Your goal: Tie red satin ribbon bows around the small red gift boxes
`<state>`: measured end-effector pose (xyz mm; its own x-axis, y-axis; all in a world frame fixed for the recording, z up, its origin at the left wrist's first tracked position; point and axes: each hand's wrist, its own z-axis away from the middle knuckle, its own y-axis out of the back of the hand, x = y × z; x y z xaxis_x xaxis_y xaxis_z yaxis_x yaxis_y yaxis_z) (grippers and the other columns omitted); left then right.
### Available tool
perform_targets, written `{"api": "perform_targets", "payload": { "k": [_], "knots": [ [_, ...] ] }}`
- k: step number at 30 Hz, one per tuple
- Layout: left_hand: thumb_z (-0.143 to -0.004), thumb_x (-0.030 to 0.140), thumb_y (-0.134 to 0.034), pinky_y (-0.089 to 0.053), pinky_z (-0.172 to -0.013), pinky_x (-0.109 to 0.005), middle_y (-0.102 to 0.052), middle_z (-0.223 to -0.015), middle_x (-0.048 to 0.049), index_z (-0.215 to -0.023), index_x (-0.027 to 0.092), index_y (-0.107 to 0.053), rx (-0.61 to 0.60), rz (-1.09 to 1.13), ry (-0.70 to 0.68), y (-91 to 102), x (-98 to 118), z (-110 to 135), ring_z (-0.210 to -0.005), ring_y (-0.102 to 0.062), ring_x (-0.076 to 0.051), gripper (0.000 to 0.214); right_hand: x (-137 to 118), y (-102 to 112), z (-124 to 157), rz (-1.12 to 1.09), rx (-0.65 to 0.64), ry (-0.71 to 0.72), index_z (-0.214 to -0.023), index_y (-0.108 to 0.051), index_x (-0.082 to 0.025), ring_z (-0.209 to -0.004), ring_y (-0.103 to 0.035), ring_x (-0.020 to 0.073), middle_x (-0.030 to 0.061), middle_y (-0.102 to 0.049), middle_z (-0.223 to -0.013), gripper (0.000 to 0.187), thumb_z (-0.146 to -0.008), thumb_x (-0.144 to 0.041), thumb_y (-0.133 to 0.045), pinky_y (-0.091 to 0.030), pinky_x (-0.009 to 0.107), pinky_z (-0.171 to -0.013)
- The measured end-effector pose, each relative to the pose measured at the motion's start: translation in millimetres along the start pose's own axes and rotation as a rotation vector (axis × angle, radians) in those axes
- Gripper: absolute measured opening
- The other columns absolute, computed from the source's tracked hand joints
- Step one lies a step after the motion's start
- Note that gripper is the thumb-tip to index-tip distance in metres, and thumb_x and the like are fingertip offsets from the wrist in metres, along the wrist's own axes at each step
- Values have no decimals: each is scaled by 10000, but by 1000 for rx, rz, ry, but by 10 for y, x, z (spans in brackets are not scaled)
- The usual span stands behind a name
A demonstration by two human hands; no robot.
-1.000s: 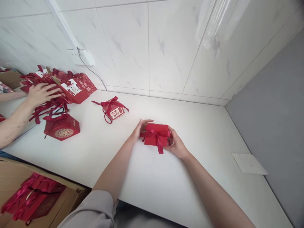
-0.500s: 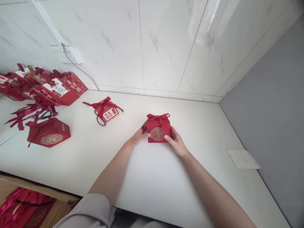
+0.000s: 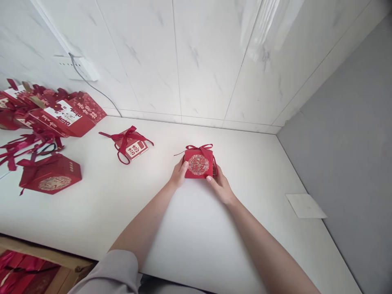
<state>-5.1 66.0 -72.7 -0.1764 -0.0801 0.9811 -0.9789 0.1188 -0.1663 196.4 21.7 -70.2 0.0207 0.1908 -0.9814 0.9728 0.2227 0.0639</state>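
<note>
A small red gift box [image 3: 198,164] with a round gold emblem on its front and a red ribbon bow on top stands upright on the white table [image 3: 190,237]. My left hand [image 3: 178,174] grips its left side with the thumb on the front edge. My right hand [image 3: 219,186] holds its right side, fingers wrapped behind it and thumb at the lower front corner.
A second small ribboned box [image 3: 131,146] lies to the left. A hexagonal red box [image 3: 50,179] and a pile of red boxes and ribbons [image 3: 45,112] sit at far left. A white paper [image 3: 304,206] lies at right, by the grey wall. An open carton [image 3: 33,271] stands below the table edge.
The box went from lying ribbon-up between my hands to standing upright with its emblem facing me, set slightly farther away. Another person's hand at far left is gone from view.
</note>
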Motion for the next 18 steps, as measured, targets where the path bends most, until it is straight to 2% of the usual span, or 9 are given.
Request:
{"api": "perform_targets", "payload": {
  "k": [3, 6, 10, 13, 18],
  "knots": [
    [-844, 704, -493, -479, -1035, -478, -687, -1229, -136, -1263, 148, -621, -25, 144, 62, 59, 26, -15, -1247, -576, -356, 708, 18, 20, 3, -71, -57, 38, -1535, -237, -294, -1306, -508, 280, 95, -441, -1512, 729, -928, -554, -546, -399, 499, -1107],
    [-855, 704, -460, -476, -1053, -466, -688, -1234, -100, -1249, 194, -631, -52, 251, 66, 109, 72, -28, -1268, -563, -338, 668, 11, 38, 16, -83, -87, 52, -1538, -216, -316, -1327, -489, 281, 94, -433, -1515, 682, -958, -555, -483, -376, 514, -1116],
    [-854, 685, -487, -472, -1057, -475, -685, -1235, -104, -1220, 185, -636, -17, 254, 49, 73, 105, -18, -1259, -570, -339, 637, 15, 41, 27, -46, -107, 60, -1535, -208, -323, -1273, -524, 272, 104, -456, -1483, 700, -947, -562, -503, -388, 509, -1096],
    [-837, 664, -543, -479, -1041, -483, -677, -1245, -128, -1236, 162, -609, 16, 233, 43, 8, 93, -3, -1249, -576, -346, 645, 23, 33, 21, 8, -99, 67, -1529, -225, -325, -1231, -533, 268, 102, -413, -1507, 751, -908, -588, -555, -418, 491, -1066],
    [-828, 680, -548, -494, -1020, -476, -664, -1263, -144, -1269, 155, -582, 0, 216, 30, -5, 58, 0, -1242, -582, -347, 687, 7, 30, 19, 20, -95, 54, -1533, -206, -333, -1193, -546, 262, 99, -394, -1515, 767, -904, -569, -575, -433, 483, -1055]
  ]
}}
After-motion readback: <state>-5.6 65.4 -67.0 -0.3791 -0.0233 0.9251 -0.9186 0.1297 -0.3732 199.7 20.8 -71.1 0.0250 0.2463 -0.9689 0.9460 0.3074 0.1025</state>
